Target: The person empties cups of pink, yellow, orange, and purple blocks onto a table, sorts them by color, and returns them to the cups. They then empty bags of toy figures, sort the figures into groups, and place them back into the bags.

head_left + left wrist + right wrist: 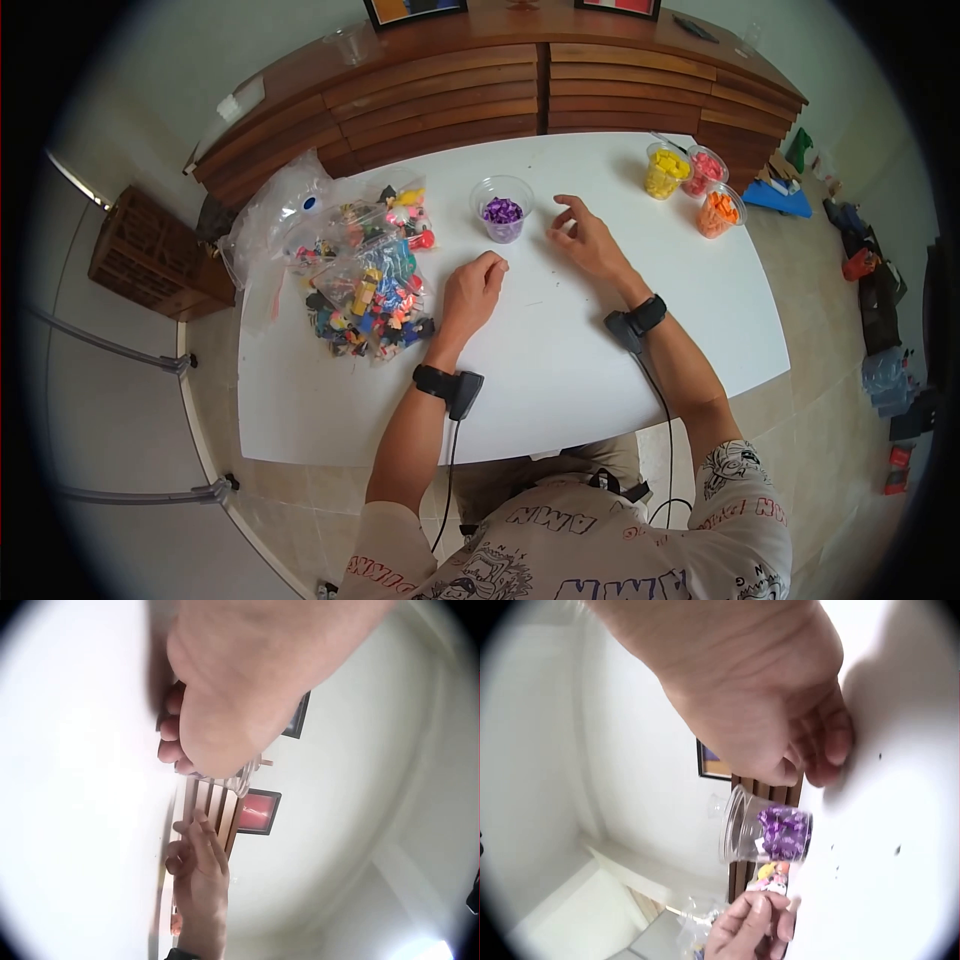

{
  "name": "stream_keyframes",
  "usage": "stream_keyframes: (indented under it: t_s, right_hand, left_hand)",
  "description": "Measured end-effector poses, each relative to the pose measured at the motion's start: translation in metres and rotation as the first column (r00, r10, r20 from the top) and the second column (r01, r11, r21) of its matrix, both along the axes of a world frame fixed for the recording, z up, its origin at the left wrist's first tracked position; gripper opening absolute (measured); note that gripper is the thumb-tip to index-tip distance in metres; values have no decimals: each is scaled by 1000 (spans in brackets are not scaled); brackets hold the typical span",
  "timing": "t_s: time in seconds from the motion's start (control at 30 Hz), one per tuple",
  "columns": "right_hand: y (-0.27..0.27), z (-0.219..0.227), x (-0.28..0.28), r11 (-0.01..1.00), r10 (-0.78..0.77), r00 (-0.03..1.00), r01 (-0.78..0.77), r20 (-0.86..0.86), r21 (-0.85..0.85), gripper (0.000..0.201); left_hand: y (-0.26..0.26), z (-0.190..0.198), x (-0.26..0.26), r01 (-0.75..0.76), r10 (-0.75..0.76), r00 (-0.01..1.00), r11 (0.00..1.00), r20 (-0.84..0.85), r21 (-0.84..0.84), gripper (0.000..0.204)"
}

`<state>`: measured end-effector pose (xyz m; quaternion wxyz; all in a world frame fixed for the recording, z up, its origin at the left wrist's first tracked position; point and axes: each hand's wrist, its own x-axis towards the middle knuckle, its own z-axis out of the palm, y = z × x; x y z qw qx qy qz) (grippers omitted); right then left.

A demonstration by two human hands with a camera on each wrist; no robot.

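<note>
A clear plastic cup (503, 208) holding small shiny purple pieces (786, 834) with pale marks stands upright on the white table, beyond and between the hands. My left hand (474, 298) rests on the table to the near left of this cup, its fingers curled in and the thumb against the index finger (756, 919). Nothing shows in its grasp. Right of the cup, my right hand (590, 242) is low over the tabletop with loosely bent, spread fingers (838, 739). It holds nothing and is apart from the cup.
Clear bags of colourful small figures (375, 300) and a crumpled clear bag (275, 215) lie on the table's left. At the far right stand cups of yellow pieces (664, 175), pink pieces (706, 168) and orange pieces (718, 215). A wooden cabinet (430, 95) backs the white table (560, 370).
</note>
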<state>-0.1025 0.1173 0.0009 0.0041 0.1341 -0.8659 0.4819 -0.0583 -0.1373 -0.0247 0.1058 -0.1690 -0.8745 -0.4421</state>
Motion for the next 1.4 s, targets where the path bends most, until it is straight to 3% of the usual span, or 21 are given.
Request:
stream_keyframes:
  t_s: [0.07, 0.2, 0.27, 0.37, 0.43, 0.6, 0.77, 0.97, 1.0, 1.13, 1.23, 1.4]
  right_hand:
    - [-16, -1, -1, 1000, -3, 991, 3, -132, -3, 81]
    - [-43, -12, -16, 999, 30, 991, -33, -133, -16, 97]
    - [-55, -20, -28, 996, 59, 968, -75, -244, -56, 105]
    - [-66, -13, -29, 984, 74, 991, -89, -108, -151, 101]
    - [-62, -6, -30, 996, 58, 994, -64, -96, -59, 94]
    - [-36, 1, -31, 997, 4, 996, -10, -92, -71, 90]
    - [-2, 5, -26, 996, -66, 972, 51, -224, -71, 85]
    - [40, 11, -3, 996, -86, 994, 85, -72, -13, 89]
    - [51, 6, 0, 993, -114, 983, 116, -145, 6, 86]
    - [92, 11, 16, 977, -210, 965, 213, -160, 4, 86]
    - [122, -4, 18, 957, -291, 950, 289, -112, -31, 87]
    - [150, -13, 20, 940, -334, 937, 322, -106, -114, 89]
  left_hand:
    - [-1, 0, 0, 0, -4, 999, 997, 45, 79, 19]
    - [-2, -4, -6, -5, -12, 997, 976, 76, 217, 23]
    - [-3, -5, -6, -41, 19, 995, 972, 95, 232, 23]
    - [-4, -20, -13, -24, 10, 999, 965, 52, 261, 22]
    - [-3, -19, -13, -38, 5, 993, 962, 119, 272, 23]
    - [0, -18, -11, -47, 19, 995, 952, 97, 302, 28]
    - [0, -18, -13, -47, 16, 993, 960, 114, 276, 29]
    - [-1, -14, -11, -62, 38, 994, 969, 102, 239, 29]
    - [0, -16, -11, -66, 40, 994, 966, 106, 249, 30]
    - [1, -15, -10, -71, 42, 991, 970, 130, 232, 29]
    - [0, -18, -12, -56, 37, 996, 970, 83, 236, 30]
    - [-2, -14, -10, -42, 17, 990, 983, 141, 179, 29]
